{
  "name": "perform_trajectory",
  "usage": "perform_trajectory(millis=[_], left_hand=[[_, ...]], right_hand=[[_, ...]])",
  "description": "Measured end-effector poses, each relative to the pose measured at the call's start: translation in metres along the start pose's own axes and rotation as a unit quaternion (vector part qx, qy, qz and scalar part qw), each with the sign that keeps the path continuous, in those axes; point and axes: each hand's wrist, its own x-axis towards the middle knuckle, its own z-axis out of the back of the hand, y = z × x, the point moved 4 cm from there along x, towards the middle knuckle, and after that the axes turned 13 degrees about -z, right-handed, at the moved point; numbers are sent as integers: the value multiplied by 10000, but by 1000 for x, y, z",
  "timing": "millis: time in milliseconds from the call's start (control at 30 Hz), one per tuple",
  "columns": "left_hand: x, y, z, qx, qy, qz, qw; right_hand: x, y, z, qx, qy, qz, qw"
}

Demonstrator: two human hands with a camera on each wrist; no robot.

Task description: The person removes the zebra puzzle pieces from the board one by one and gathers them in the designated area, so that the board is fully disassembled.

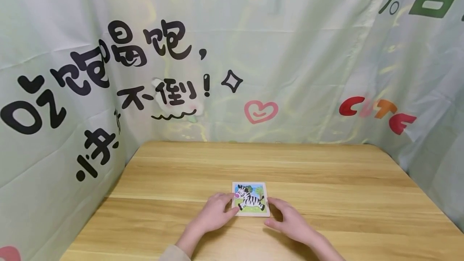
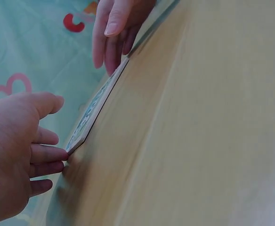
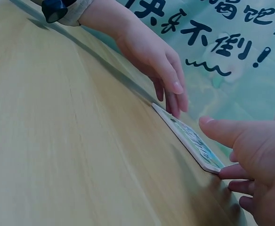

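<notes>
A small square wooden puzzle board with a zebra picture lies flat on the wooden table, near its front middle. My left hand rests at the board's left edge, fingertips touching its side. My right hand lies at the right edge, fingers relaxed against the board. In the left wrist view the left hand meets the near corner of the board, with the right hand at the far end. The right wrist view shows the right hand, the thin board and the left hand.
A pale green printed cloth with black characters, a pink heart and red letters hangs round the table's back and both sides. The table's left edge runs close to the cloth. A beige sleeve cuff shows at the left wrist.
</notes>
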Motion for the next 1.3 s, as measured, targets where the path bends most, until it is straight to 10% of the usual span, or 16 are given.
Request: perform_trajectory(millis=[1300], left_hand=[[-2, -22, -11, 350, 337, -320, 9983]], right_hand=[[-17, -13, 21, -236, -184, -168, 9994]])
